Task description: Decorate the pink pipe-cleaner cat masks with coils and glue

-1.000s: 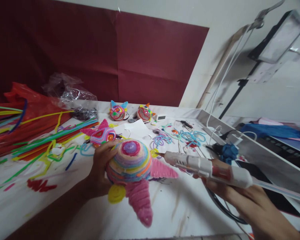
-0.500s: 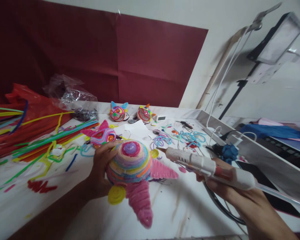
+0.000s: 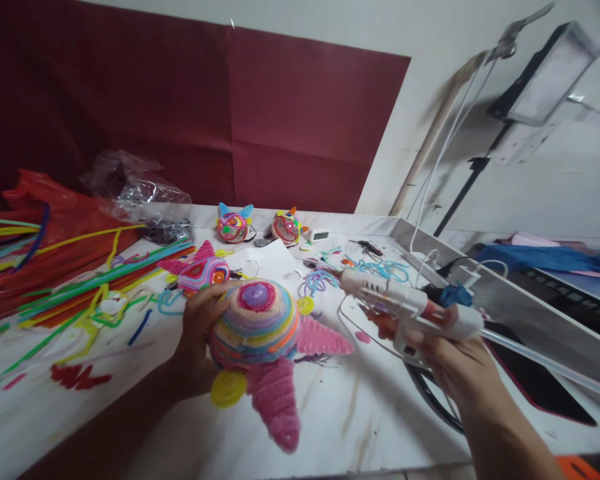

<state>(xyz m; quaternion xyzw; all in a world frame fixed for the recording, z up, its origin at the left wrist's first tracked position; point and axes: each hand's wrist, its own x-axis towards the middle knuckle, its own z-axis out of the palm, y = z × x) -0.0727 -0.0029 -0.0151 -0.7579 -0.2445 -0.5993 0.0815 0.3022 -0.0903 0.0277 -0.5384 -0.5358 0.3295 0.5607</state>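
Note:
My left hand (image 3: 200,327) is closed around the side of a round ornament (image 3: 260,327) covered in rings of coloured pipe cleaner. Two pink cone-shaped ears stick out from it, one to the right and one downward, along with yellow coiled discs. A white hot glue gun (image 3: 385,293) is in my right hand (image 3: 445,360), its nozzle pointing left and a clear glue stick running out of its back. The nozzle is apart from the ornament, up and to its right. The fingers of my left hand behind the ornament are hidden.
Pipe cleaners (image 3: 115,273) lie in a bundle at left beside a red plastic bag (image 3: 70,247). Similar finished-looking ornaments (image 3: 233,225) stand at the back near a small white digital display (image 3: 320,235). A dark tablet-like slab (image 3: 540,380) lies at right, near a black cable (image 3: 430,400).
The glue gun has shifted up and a little right, away from the ornament, with its body now turned to show the handle side. The ornament stays in my left hand, almost unmoved.

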